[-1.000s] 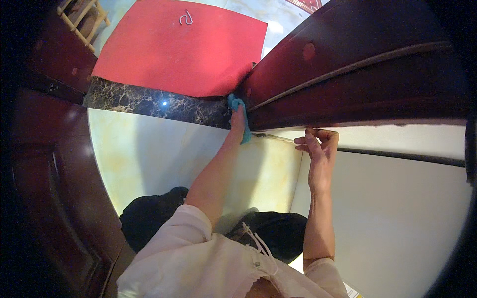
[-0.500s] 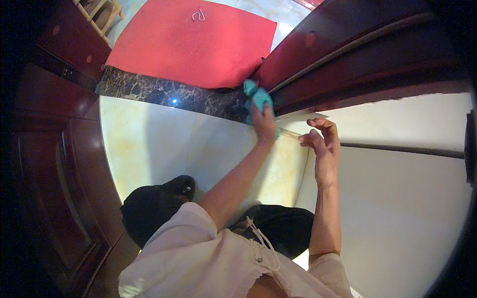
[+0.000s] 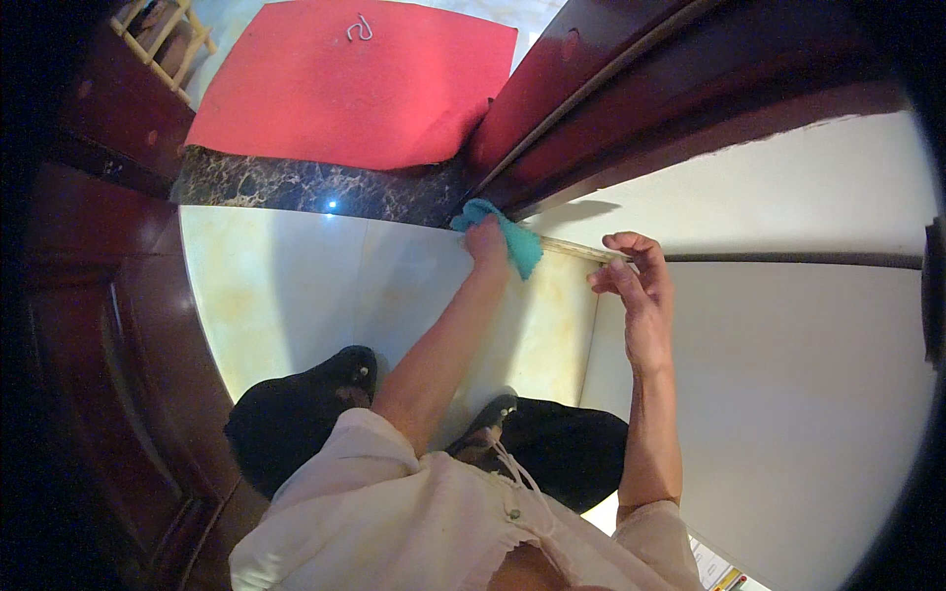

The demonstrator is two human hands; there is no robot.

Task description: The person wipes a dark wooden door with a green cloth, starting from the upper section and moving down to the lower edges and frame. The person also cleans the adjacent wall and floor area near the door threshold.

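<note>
My left hand [image 3: 485,242] presses a teal cloth [image 3: 524,252] at the foot of the dark red door frame [image 3: 552,148]. The cloth is bunched under my fingers, and a loose corner spreads to the right over the pale floor tile. Beneath the hand, the dark marbled threshold strip [image 3: 296,185] meets the tile. My right hand [image 3: 645,295] hovers farther right near the white wall, fingers bent and apart, with nothing in it.
Beyond the threshold lies a red mat [image 3: 345,89] with a small curved hook-like piece [image 3: 360,28] on it. A dark red panelled door [image 3: 108,364] stands at the left. A bamboo rack [image 3: 163,44] is at the far left. My dark shoes [image 3: 350,372] are below.
My left hand has drawn the cloth nearer to me, from beside the door frame down to its foot. The cloth now spreads rightward. My right hand stays almost in place; the view has shifted slightly.
</note>
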